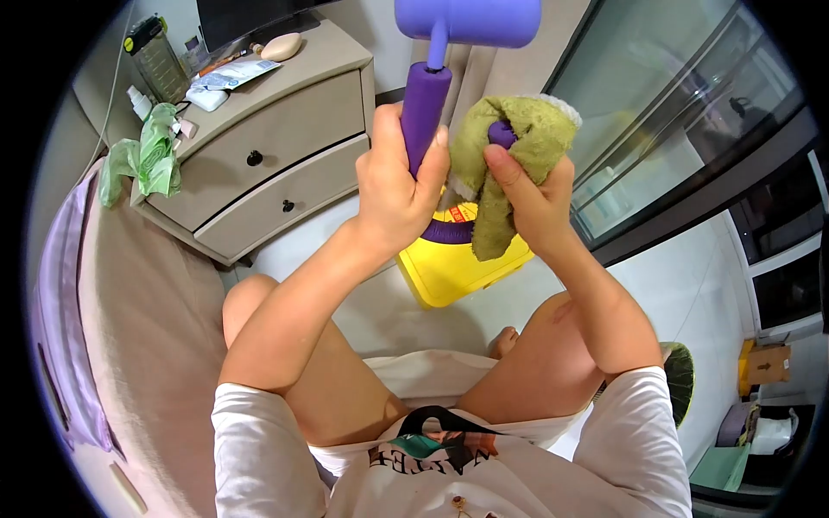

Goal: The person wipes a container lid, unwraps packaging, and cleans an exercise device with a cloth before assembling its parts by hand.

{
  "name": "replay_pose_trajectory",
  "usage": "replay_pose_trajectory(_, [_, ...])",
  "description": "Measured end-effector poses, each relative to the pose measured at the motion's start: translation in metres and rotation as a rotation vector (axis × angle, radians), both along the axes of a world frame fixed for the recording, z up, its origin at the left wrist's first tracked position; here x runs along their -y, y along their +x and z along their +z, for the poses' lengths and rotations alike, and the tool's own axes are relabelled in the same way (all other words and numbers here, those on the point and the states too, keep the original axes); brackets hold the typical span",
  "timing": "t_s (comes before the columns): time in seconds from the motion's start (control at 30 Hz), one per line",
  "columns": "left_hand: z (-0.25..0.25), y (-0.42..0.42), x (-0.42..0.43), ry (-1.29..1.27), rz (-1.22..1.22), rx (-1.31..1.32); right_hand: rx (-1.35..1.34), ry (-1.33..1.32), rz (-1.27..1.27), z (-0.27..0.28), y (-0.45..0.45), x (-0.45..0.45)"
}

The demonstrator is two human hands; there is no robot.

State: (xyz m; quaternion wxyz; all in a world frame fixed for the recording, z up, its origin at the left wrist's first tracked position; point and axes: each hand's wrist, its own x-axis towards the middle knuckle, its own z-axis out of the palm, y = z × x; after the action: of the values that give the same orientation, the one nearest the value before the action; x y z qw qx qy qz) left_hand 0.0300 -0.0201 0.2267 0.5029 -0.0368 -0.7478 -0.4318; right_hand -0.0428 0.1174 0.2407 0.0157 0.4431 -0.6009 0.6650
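My left hand (401,186) is wrapped round the dark purple padded handle of a purple device (426,112), which stands upright with a lighter purple cylinder at its top. A curved dark purple part shows below, between my hands. My right hand (542,194) grips a green cloth (492,211), thumb in front. The cloth is folded around a purple piece, of which only a small end shows by my thumb; the rest is hidden. Below both hands, a yellow box (458,274) stands on the floor.
A beige drawer cabinet (285,129) at the upper left bears a monitor (246,19), a clear bottle (157,65) and a green plastic bag (155,155). The bed (151,345) lies along the left. Glass doors (639,112) stand at the right, with a cardboard box (768,364) farther off.
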Motion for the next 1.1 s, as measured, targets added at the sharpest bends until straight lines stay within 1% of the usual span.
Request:
replay_pose_trajectory(0.07, [0.000, -0.002, 0.001, -0.002, 0.003, 0.006, -0.034, 0.012, -0.032, -0.003, 0.001, 0.000])
replay_pose_trajectory(0.17, [-0.003, -0.005, 0.004, 0.092, -0.096, 0.018, -0.101, 0.025, -0.038, -0.003, 0.004, 0.000])
replay_pose_trajectory(0.2, [-0.004, -0.005, 0.004, 0.090, -0.093, 0.010, -0.109, 0.024, -0.034, -0.002, 0.005, -0.001])
replay_pose_trajectory(0.3, [-0.007, -0.006, 0.005, 0.193, -0.218, 0.018, -0.127, 0.040, -0.045, -0.002, 0.004, -0.002])
replay_pose_trajectory(0.4, [-0.003, -0.004, 0.003, 0.219, -0.189, 0.029, -0.102, 0.043, -0.039, -0.003, -0.003, -0.004])
replay_pose_trajectory(0.47, [0.002, -0.004, 0.004, 0.202, -0.148, 0.021, 0.190, -0.091, -0.036, -0.004, -0.012, -0.003])
replay_pose_trajectory(0.5, [0.002, -0.004, 0.006, 0.130, -0.076, 0.024, 0.248, -0.141, -0.052, -0.002, -0.017, -0.002])
replay_pose_trajectory(0.53, [0.002, -0.004, 0.008, 0.057, -0.004, 0.027, 0.242, -0.142, -0.050, 0.000, -0.024, -0.001])
replay_pose_trajectory(0.57, [0.001, -0.004, 0.011, 0.056, -0.004, 0.022, 0.301, -0.200, -0.079, 0.004, -0.030, -0.002])
replay_pose_trajectory(0.6, [-0.002, -0.005, 0.015, -0.019, 0.007, 0.048, 0.361, -0.258, -0.108, 0.006, -0.037, -0.003])
replay_pose_trajectory(0.63, [-0.004, -0.005, 0.019, -0.095, 0.017, 0.073, 0.350, -0.242, -0.124, 0.008, -0.043, -0.006])
replay_pose_trajectory(0.67, [-0.006, -0.007, 0.022, -0.098, 0.015, 0.069, 0.347, -0.245, -0.126, 0.011, -0.047, -0.009])
replay_pose_trajectory(0.73, [-0.009, -0.009, 0.027, -0.315, 0.057, 0.065, 0.522, -0.320, 0.138, 0.020, -0.050, -0.016])
replay_pose_trajectory(0.77, [-0.010, -0.010, 0.029, -0.390, 0.074, 0.047, 0.620, -0.329, 0.184, 0.026, -0.050, -0.019])
replay_pose_trajectory(0.8, [-0.012, -0.010, 0.031, -0.389, 0.063, 0.048, 0.620, -0.331, 0.173, 0.027, -0.050, -0.023])
replay_pose_trajectory(0.87, [-0.015, -0.013, 0.035, -0.509, 0.089, 0.068, 0.788, -0.262, 0.231, 0.029, -0.051, -0.030])
replay_pose_trajectory(0.93, [-0.015, -0.013, 0.036, -0.526, 0.090, 0.065, 0.770, -0.251, 0.213, 0.031, -0.051, -0.031])
replay_pose_trajectory(1.0, [-0.014, -0.013, 0.037, -0.670, 0.091, 0.052, 0.909, -0.095, 0.245, 0.031, -0.052, -0.034])
replay_pose_trajectory(1.07, [-0.013, -0.012, 0.034, -0.707, 0.061, 0.025, 0.923, -0.119, 0.287, 0.030, -0.050, -0.035])
replay_pose_trajectory(1.1, [-0.013, -0.012, 0.032, -0.703, 0.048, 0.022, 0.874, -0.065, 0.306, 0.033, -0.046, -0.036])
